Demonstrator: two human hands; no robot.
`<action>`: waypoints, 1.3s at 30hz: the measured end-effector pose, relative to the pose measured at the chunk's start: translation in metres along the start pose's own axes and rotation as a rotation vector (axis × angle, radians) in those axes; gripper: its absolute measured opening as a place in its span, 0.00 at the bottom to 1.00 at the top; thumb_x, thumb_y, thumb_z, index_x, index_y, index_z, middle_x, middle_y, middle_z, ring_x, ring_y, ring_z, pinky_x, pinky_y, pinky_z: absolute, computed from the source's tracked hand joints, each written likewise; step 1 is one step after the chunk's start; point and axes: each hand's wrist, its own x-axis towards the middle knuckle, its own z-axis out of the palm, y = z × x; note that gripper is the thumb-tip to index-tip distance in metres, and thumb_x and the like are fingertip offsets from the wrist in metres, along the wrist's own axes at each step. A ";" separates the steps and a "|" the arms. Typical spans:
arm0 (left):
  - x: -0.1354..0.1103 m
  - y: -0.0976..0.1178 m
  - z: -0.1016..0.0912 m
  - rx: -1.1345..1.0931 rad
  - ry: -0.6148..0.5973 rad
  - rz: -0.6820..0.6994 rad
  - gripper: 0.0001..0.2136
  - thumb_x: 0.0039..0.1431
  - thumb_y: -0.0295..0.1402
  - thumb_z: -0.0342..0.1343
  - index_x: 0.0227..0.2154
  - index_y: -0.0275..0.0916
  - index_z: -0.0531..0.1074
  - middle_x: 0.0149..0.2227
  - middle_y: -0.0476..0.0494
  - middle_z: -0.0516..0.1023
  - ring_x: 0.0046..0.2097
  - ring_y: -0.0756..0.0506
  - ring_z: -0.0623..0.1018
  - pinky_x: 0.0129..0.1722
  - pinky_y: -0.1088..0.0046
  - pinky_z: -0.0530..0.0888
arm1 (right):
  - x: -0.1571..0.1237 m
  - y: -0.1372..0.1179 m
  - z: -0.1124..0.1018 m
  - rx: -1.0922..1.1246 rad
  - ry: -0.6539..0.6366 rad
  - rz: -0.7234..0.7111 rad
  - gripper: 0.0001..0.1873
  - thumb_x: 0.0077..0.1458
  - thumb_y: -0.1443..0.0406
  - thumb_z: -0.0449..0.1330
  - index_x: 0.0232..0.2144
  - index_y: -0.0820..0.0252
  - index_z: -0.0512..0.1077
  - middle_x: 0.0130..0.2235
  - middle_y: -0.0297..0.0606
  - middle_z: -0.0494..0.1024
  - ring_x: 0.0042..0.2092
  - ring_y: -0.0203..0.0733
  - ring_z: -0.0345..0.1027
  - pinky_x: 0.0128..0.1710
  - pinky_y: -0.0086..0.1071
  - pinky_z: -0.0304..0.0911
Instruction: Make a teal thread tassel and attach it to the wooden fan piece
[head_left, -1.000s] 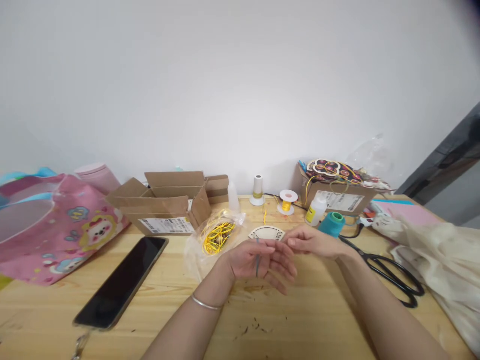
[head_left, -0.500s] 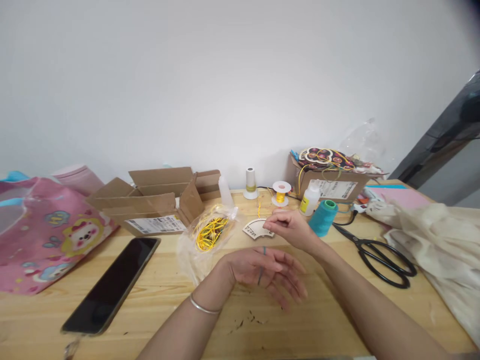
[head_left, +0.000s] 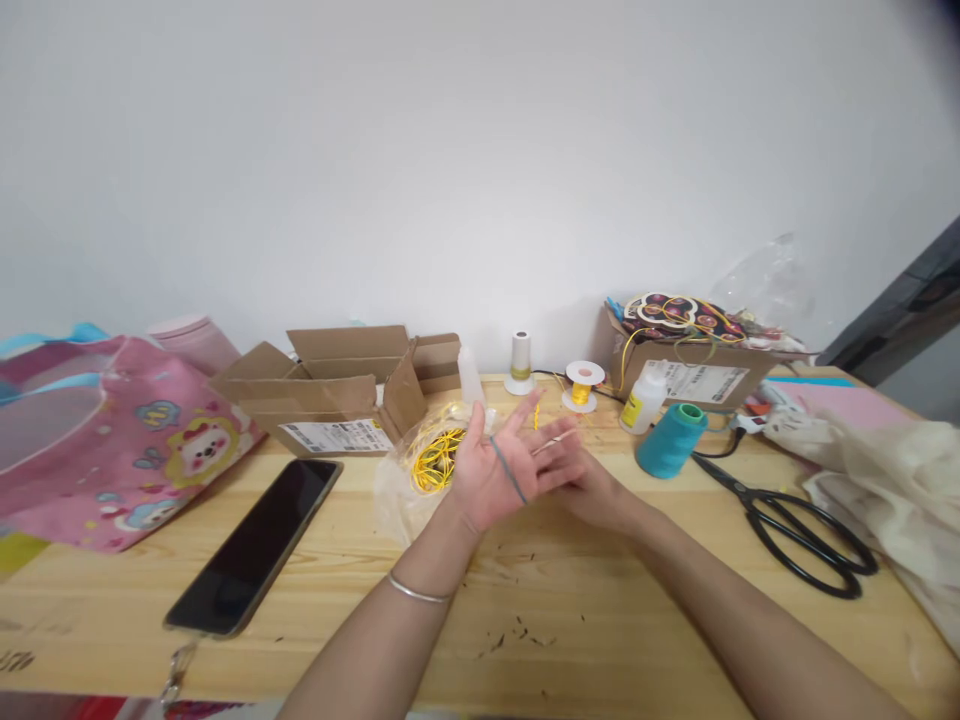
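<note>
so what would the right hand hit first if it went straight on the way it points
Most likely the left hand: the right hand points toward it, partly hidden behind it. Depth is unclear, though; passing behind, it might meet the plastic bag.

Room to pass between forearms, hands blocking the far end, thread cone and scissors at right

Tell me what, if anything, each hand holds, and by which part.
The open left hand grips nothing; a thin blue-grey thread crosses its palm. Whether the right hand, fingertips hidden, holds anything cannot be told.
</note>
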 end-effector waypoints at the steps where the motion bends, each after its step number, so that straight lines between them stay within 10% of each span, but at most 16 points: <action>1: 0.001 0.002 0.000 0.004 0.030 0.049 0.25 0.55 0.50 0.33 0.53 0.47 0.56 0.45 0.38 0.71 0.49 0.40 0.69 0.50 0.55 0.55 | 0.000 -0.001 0.001 -0.045 -0.007 -0.011 0.12 0.53 0.66 0.50 0.34 0.61 0.72 0.35 0.40 0.75 0.35 0.38 0.67 0.32 0.29 0.61; 15: 0.012 0.013 -0.018 -0.011 0.314 0.405 0.20 0.55 0.32 0.40 0.52 0.36 0.59 0.47 0.36 0.70 0.50 0.43 0.68 0.49 0.62 0.62 | -0.001 -0.034 -0.011 -0.824 -0.147 -0.118 0.12 0.55 0.65 0.48 0.29 0.58 0.72 0.25 0.34 0.72 0.23 0.30 0.60 0.20 0.27 0.40; 29: 0.012 -0.030 -0.013 0.066 0.108 -0.269 0.32 0.51 0.56 0.33 0.39 0.33 0.69 0.35 0.36 0.75 0.40 0.40 0.72 0.41 0.56 0.65 | -0.004 -0.035 -0.034 -0.796 0.050 -0.186 0.12 0.55 0.61 0.50 0.29 0.56 0.73 0.24 0.33 0.69 0.25 0.31 0.57 0.21 0.26 0.41; 39: 0.008 -0.034 -0.014 0.198 -0.046 -0.408 0.40 0.43 0.61 0.27 0.41 0.34 0.68 0.47 0.31 0.68 0.48 0.34 0.67 0.42 0.47 0.60 | -0.003 -0.030 -0.040 -0.648 0.096 -0.160 0.11 0.53 0.63 0.52 0.25 0.59 0.73 0.23 0.33 0.68 0.25 0.29 0.58 0.21 0.25 0.44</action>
